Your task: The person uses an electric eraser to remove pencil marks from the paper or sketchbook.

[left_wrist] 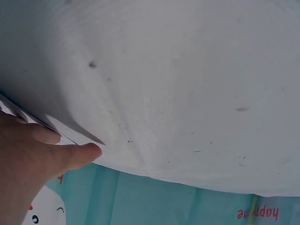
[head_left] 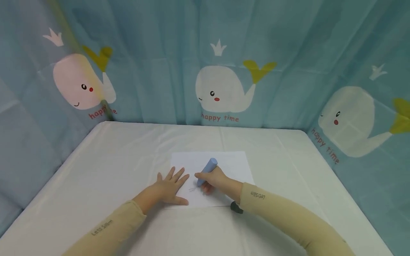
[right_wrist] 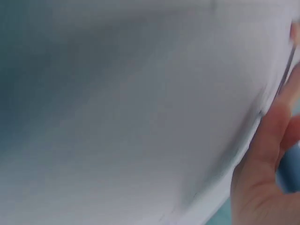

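A white sheet of paper [head_left: 230,163] lies on the table with faint grey marks [head_left: 193,189] near its middle. My right hand [head_left: 215,177] grips a thick, light-blue, pen-shaped stick [head_left: 209,165], tilted with its lower end at the paper beside the marks. Part of the blue stick [right_wrist: 289,171] shows behind the hand in the blurred right wrist view. Spread fingers of my left hand [head_left: 169,188] rest on the paper's left side. In the left wrist view, that hand's thumb [left_wrist: 77,155] is extended near the paper's edge.
A white cloth covers the table [head_left: 128,149]. Below my right wrist is a small dark object [head_left: 236,207], partly hidden by the sleeve; its kind is unclear. Blue curtains [head_left: 153,71] with whale prints enclose the back and sides.
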A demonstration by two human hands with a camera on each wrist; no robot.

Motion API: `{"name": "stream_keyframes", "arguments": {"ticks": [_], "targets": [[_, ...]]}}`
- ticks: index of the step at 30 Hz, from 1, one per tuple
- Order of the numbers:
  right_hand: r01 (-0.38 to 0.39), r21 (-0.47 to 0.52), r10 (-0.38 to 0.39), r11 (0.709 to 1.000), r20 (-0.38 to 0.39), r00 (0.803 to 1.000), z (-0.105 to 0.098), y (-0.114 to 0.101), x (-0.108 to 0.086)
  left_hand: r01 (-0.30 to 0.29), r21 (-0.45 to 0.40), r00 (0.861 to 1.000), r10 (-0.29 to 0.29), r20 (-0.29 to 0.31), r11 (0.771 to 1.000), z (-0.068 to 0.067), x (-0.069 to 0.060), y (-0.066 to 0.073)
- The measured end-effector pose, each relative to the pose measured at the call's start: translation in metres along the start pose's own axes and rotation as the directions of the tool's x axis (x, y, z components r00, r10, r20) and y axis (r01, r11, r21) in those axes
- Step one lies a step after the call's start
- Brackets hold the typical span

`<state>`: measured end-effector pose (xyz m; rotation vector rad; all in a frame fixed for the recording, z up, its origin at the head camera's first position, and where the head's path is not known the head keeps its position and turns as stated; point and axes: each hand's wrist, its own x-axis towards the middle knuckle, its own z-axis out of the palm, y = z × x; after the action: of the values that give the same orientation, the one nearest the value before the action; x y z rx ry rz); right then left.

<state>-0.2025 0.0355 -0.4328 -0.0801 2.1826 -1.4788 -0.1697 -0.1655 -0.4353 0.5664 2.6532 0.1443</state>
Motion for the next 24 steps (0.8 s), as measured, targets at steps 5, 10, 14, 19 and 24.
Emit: {"name": "stream_keyframes", "arguments": {"ticks": [5,10,14,19,24], "targets": [[-0.014,0.014,0.014,1.0,-0.011,1.0,0.0001,-0.0007,0.001,-0.006,-0.01,1.0,0.006,-0.011,1.0,-0.0003,-0.0017,-0.0003],[-0.023,0.031,0.023,0.999,0.007,1.0,-0.0015,-0.0004,0.0007,-0.021,-0.029,1.0,0.02,-0.017,0.999,-0.0014,-0.002,0.0009],[-0.024,0.03,0.024,0.999,0.006,1.0,-0.0023,0.0014,0.002,-0.015,-0.025,1.0,0.014,-0.018,1.0,-0.0006,-0.0023,0.0008],[-0.015,0.033,0.015,0.999,0.015,1.0,-0.0017,0.0037,0.0026,-0.013,-0.032,1.0,0.013,-0.021,0.999,-0.0016,-0.0039,0.001],[-0.021,0.036,0.02,0.999,0.028,0.999,-0.0051,0.0018,0.0056,-0.018,-0.035,1.0,0.017,-0.024,0.999,-0.0014,-0.0022,-0.0012]]}}
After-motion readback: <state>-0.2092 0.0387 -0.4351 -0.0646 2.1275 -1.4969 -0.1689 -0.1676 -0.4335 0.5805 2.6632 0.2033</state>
